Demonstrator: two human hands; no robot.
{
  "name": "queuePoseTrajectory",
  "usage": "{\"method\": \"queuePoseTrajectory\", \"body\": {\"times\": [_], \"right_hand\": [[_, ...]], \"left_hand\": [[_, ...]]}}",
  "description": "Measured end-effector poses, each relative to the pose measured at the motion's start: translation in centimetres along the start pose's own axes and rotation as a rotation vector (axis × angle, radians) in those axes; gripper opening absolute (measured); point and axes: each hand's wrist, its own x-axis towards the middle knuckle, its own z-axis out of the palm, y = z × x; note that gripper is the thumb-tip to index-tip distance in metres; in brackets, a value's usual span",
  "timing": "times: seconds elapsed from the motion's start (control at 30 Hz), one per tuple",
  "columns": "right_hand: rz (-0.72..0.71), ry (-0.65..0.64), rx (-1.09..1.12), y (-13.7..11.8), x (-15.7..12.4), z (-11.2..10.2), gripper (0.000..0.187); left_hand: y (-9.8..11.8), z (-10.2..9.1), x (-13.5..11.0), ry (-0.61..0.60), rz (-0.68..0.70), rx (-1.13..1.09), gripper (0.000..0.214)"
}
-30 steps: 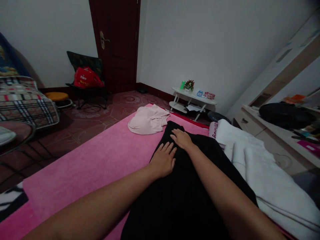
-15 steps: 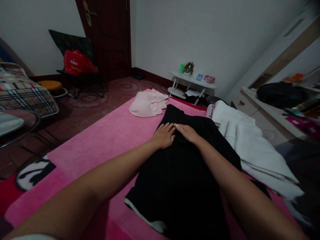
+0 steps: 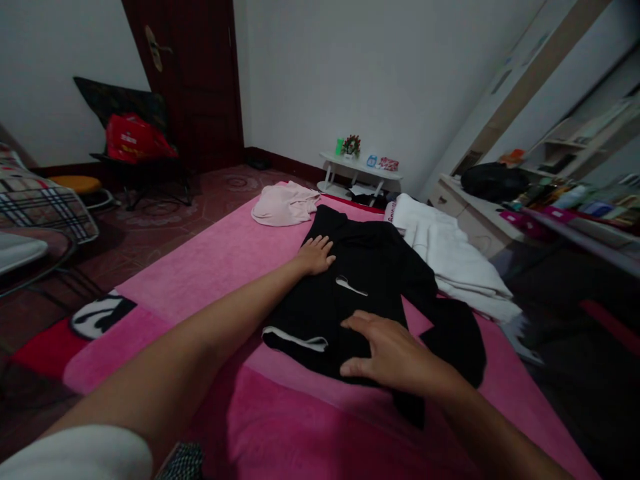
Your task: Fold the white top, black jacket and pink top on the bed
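A black long-sleeved garment with a white inner edge at its hem lies spread on a pink blanket. My left hand rests flat on its left side, fingers spread. Over the lower part of the garment is my right hand, its thumb and fingers apart with nothing between them. Whether the right hand touches the cloth I cannot tell. One black sleeve stretches out to the right. Between the hands, a small white-edged patch shows on the black cloth.
A folded pale pink garment lies at the blanket's far edge. Folded white cloths are stacked on the right. Beyond stand a small white table, a chair with a red bag, and a cluttered desk.
My right hand has come away from beside the left and moved nearer to me. The left hand stays on the garment. The view has shifted, showing more of the sleeve and desk.
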Motion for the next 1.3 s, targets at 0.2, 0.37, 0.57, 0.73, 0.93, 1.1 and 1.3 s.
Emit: {"method": "queuePoseTrajectory", "body": {"times": [0.2,0.37,0.57,0.73,0.93,1.1,1.3], "right_hand": [[-0.098,0.267,-0.216,-3.2,-3.5,3.1,0.031],[-0.081,0.143,-0.304,-3.3,-3.4,4.7,0.03],[-0.097,0.13,-0.239,-2.5,-1.6,3.5,0.02],[-0.249,0.009,0.027,-3.8,-3.9,0.8,0.017],[-0.273,-0.171,0.142,-4.1,-3.7,0.7,0.026],[-0.199,0.311,0.11,-4.7,-0.2,1.7,0.073],[-0.062,0.442,0.016,-4.6,2.7,2.5,0.083]], "left_hand": [[-0.2,-0.4,-3.4,-0.019,0.068,0.014,0.061],[-0.2,-0.4,-3.7,-0.014,0.052,0.025,0.061],[-0.3,-0.1,-3.4,-0.017,0.052,0.029,0.062],[-0.6,0.3,-3.0,-0.027,0.051,0.03,0.062],[-0.5,0.2,-3.0,-0.026,0.042,0.007,0.063],[-0.3,0.0,-3.2,-0.031,0.035,-0.001,0.061],[-0.3,-0.1,-3.2,-0.034,0.037,-0.043,0.059]]}}
